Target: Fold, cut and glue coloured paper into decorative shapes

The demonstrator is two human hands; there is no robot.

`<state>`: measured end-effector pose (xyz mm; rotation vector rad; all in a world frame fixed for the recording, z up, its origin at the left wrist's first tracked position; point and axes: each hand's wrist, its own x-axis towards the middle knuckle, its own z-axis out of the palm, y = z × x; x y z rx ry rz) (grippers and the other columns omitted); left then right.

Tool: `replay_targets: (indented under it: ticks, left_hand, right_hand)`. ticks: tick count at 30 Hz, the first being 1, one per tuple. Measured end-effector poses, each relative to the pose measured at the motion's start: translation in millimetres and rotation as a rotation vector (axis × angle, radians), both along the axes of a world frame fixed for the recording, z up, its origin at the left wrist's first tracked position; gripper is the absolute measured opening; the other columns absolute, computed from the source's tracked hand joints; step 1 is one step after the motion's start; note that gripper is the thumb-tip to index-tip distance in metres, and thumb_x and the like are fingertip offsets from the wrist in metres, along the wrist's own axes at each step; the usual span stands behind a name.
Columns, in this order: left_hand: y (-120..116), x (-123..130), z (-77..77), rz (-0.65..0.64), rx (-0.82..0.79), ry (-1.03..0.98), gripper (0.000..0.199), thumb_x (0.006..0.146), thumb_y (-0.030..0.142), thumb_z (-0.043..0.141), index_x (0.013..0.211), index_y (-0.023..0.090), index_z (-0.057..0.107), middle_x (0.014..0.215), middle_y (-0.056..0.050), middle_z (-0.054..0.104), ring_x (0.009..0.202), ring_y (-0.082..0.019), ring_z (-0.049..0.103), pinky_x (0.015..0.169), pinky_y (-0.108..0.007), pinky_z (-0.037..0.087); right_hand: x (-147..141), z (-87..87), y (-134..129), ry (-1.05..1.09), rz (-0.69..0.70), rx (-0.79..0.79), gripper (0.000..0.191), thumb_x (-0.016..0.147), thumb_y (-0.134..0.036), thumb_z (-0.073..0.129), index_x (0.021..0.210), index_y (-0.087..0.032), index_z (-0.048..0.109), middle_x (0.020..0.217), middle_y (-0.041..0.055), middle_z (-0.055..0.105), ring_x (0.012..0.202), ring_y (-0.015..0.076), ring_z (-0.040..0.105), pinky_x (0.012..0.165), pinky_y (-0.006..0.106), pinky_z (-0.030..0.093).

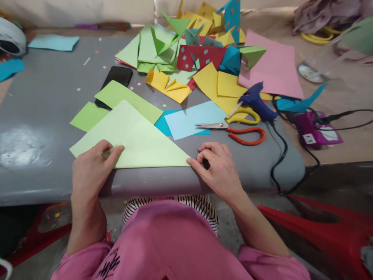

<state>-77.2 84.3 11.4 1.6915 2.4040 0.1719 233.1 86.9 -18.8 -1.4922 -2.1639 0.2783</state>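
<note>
A light green sheet of paper, folded into a triangle, lies at the front of the grey table with its long edge toward me. My left hand is on its left part, fingers curled and thumb on the paper near the lower edge. At the right corner, my right hand has its thumb on the tip and its other fingers bent in. Brighter green strips lie partly under the triangle's upper left side. Just right of it are a pale blue paper and scissors with red and yellow handles.
A blue glue gun with a black cord lies at right near a purple power socket. A black phone sits behind the green strips. Folded coloured papers pile up at the back beside a pink sheet.
</note>
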Motion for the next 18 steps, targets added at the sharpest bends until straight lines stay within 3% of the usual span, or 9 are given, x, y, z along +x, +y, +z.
replay_targets:
  ticks: [6,13,18]
  left_hand:
    - [-1.6,0.0,-1.5,0.001,0.007,0.014,0.035,0.092,0.057,0.048,0.083,0.024,0.054,0.071,-0.002,0.055,0.067,-0.019,0.048,0.063,-0.030,0.029]
    - [-2.4,5.0,11.8,0.023,-0.110,0.037,0.040,0.095,0.058,0.047,0.110,0.023,0.056,0.097,-0.008,0.069,0.076,-0.022,0.056,0.069,-0.031,0.033]
    - [-4.7,5.2,4.6,0.039,-0.041,0.129,0.039,0.093,0.055,0.054,0.115,0.024,0.062,0.093,-0.004,0.071,0.075,-0.023,0.060,0.071,-0.033,0.043]
  right_hand:
    - [0.5,1.1,0.8,-0.007,0.004,-0.022,0.030,0.097,-0.040,0.060,0.073,-0.022,0.054,0.100,0.0093,0.065,0.094,0.0253,0.057,0.084,0.042,0.042]
    - [5.2,8.7,-2.7,-0.011,0.042,-0.076,0.015,0.096,-0.034,0.061,0.090,-0.021,0.058,0.104,0.0097,0.066,0.099,0.0262,0.058,0.089,0.041,0.043]
    - [10.2,11.0,-12.9,0.046,0.065,-0.063,0.011,0.096,-0.031,0.062,0.097,-0.020,0.064,0.112,0.0101,0.068,0.105,0.0256,0.060,0.092,0.041,0.044]
